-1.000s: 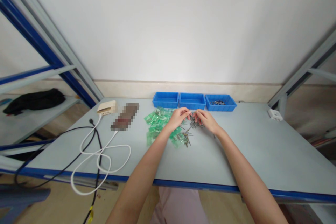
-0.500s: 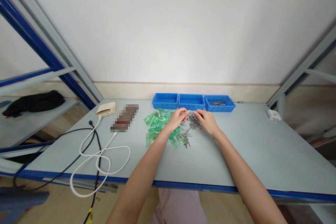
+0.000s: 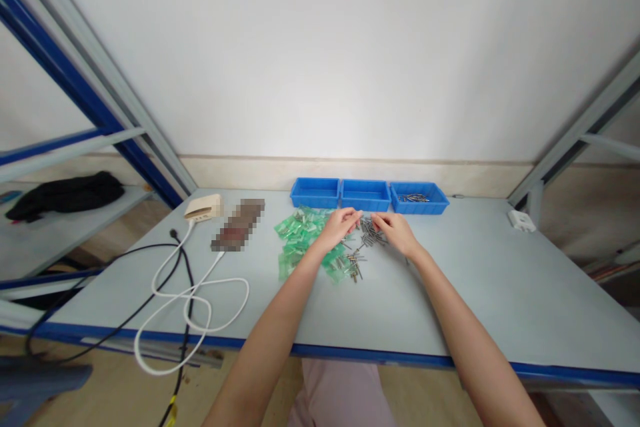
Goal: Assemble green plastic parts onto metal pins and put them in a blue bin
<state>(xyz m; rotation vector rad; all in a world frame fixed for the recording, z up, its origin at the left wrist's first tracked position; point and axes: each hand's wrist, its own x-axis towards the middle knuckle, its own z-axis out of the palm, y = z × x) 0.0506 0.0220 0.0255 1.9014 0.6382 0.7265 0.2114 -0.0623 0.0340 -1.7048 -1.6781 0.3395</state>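
My left hand (image 3: pixel 343 224) is closed, thumb and fingers pinched together, over the right side of a heap of green plastic bags (image 3: pixel 300 235). Facing it, my right hand (image 3: pixel 393 229) is also closed in a pinch, at the right edge of a pile of grey metal pins (image 3: pixel 371 235). The fingertips of both hands are a short way apart above the pile. Whatever sits in either pinch is too small to make out. Several brass-coloured metal pieces (image 3: pixel 355 267) lie scattered below, beside the bags.
Behind the hands stand three blue bins in a row: a left bin (image 3: pixel 315 203), a middle bin (image 3: pixel 365 205) and a right bin (image 3: pixel 430 208) holding metal parts. A white cable (image 3: pixel 210 330), a beige box (image 3: pixel 203 207) and a pixelated object (image 3: pixel 237 225) lie left; a white adapter (image 3: pixel 521 220) lies right.
My right hand has shifted very slightly to the right, so its fingertips are a little farther from my left hand. Both pinches look the same, and the piles are unchanged.
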